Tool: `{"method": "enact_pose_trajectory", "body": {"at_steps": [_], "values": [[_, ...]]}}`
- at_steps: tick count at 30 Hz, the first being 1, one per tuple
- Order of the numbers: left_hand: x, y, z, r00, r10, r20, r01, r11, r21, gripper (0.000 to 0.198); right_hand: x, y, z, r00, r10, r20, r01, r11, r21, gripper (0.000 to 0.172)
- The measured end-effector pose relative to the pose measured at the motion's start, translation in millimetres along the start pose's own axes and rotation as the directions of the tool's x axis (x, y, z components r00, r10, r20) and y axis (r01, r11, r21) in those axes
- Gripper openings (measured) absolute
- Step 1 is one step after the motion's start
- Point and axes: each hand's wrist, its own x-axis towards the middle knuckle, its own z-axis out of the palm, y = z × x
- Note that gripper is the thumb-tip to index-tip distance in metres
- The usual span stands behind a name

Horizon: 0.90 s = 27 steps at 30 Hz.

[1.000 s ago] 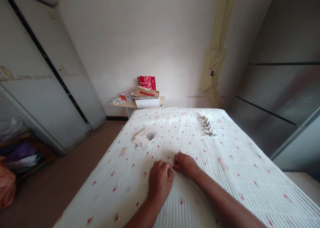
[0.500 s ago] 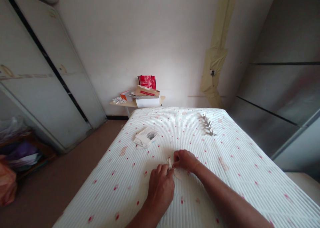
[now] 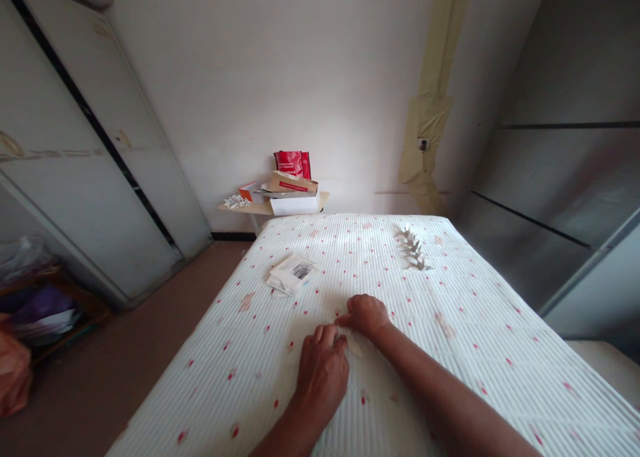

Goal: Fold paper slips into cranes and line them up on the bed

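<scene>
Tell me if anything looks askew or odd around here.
The wall socket stands out: wrinkled yellowish tape surrounds it and runs up the wall, like a makeshift patch. On the quilted cover, the printed papers lie in an uneven stack. Nothing looks spilled.

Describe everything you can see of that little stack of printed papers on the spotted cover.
The stack of printed papers looks like thin, off-white sheets piled loosely, edges out of line. The top one bears lines of print, too small to read, and a dark grey picture towards its right side. The pile lies flat, at an angle, on the white ribbed cover, beyond the left hand; neither that nor the right hand touches it.
</scene>
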Motion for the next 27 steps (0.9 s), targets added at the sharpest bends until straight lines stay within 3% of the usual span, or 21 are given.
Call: {"method": "enact_pose_trajectory", "body": {"at_steps": [9, 16, 23, 27], "values": [[0, -1, 1.1, 0.999, 0.046, -0.017, -0.045, 0.999, 0.016, 0.03, 8, -3, 2, 0.998, 0.06, -0.017, -0.06, 0.998, -0.001, 0.056], [-1, 1, -1.1, 0.999, 0.04, -0.013, -0.04, 0.999, -0.026, 0.032, 9, 24, -5, 0.975, -0.179, 0.13, 0.159, 0.976, 0.149, 0.033], [-1, 0, -0.7, 0.999, 0.037, -0.025, -0.037, 0.999, -0.023, 0.03, 8, 16, 6, 0.995, -0.09, 0.036, 0.086, 0.992, 0.089, 0.027], [0, -1, -2.8, 0.998, 0.027, -0.053, -0.031, 0.997, -0.075, 0.027, 1, 29, 10, 0.986, -0.137, -0.09, 0.155, 0.957, 0.244, 0.023]]}}
